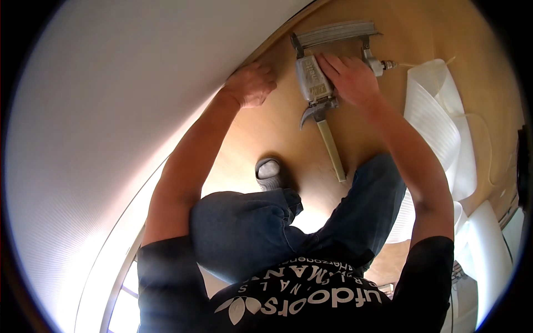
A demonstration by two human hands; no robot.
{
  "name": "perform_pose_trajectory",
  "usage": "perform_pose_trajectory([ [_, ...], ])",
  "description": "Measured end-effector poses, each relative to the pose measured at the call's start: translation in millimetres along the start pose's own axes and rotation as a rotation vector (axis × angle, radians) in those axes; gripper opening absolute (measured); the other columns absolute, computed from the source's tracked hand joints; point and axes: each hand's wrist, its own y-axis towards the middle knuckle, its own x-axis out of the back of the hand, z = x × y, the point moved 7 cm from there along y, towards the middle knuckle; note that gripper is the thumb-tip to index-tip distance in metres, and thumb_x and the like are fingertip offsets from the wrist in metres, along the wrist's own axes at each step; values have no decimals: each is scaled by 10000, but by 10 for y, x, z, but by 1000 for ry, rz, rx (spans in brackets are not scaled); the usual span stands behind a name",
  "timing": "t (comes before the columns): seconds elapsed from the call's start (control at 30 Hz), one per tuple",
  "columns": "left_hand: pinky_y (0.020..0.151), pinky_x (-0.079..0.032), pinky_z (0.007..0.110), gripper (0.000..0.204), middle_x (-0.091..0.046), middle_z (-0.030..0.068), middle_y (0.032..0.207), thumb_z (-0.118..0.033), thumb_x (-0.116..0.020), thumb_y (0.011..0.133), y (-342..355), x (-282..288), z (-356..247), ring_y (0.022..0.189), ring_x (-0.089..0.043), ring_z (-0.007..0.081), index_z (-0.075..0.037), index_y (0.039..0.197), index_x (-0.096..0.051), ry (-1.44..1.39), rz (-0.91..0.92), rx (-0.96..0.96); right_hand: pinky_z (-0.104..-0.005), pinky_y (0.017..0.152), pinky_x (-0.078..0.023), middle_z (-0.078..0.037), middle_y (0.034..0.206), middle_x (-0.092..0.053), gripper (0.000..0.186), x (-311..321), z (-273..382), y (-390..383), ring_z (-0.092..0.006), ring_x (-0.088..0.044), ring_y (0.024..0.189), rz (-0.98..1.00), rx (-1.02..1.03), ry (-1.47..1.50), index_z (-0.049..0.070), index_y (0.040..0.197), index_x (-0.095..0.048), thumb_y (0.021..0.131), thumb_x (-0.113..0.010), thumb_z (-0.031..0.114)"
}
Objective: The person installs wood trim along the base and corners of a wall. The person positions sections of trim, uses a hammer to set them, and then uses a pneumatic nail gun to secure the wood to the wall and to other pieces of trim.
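My right hand [355,77] grips a silver pneumatic nail gun [308,75], fingers along its body; its long magazine [336,30] lies toward the top and an air fitting sticks out rightward. Just below it, touching or very close, a claw hammer [330,150] with a pale handle rests on the brown wooden surface [233,158]. My left hand [252,83] is closed at a wooden strip along the edge of the white panel; what its curled fingers hold, if anything, is hidden.
A large white panel [94,133] fills the left side. White foam sheeting [436,122] lies crumpled and folded at the right, with a thin pale hose [483,127] running beside it. My bent, jeans-covered legs and a slippered foot [269,175] are below the tools.
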Motion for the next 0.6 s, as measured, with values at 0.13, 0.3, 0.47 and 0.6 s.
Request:
perform_pose_trajectory([
  [0.13,1011,-446,342,186,-703,-35,1085,-224,-574,922,14,-30,2,1143,-592,177,-168,979,-742,-46,19,21,-313,799,-539,-2,1292,-609,599,9,-32,29,-187,-621,845,-26,22,-8,143,1399,-604,803,-658,129],
  [0.3,1008,-447,338,170,-703,-37,1081,-213,-590,908,27,-51,-1,1138,-595,180,-164,964,-742,-26,-13,5,-307,792,-535,3,1278,-621,566,-21,-25,50,-185,-615,832,-36,51,9,142,1379,-618,814,-648,126],
  [0.47,1009,-447,337,154,-705,-37,1073,-193,-607,886,45,-87,-2,1126,-599,175,-164,951,-744,-49,-41,19,-306,790,-533,-3,1250,-628,529,-92,-94,51,-177,-622,838,-63,78,-11,143,1358,-626,830,-643,132],
  [0.6,997,-454,340,146,-707,-35,1061,-191,-612,879,42,-110,-11,1121,-601,175,-164,937,-742,-53,-63,8,-323,763,-526,-7,1108,-627,468,-103,-116,76,-164,-636,865,-63,125,-52,164,1335,-623,867,-625,171],
])
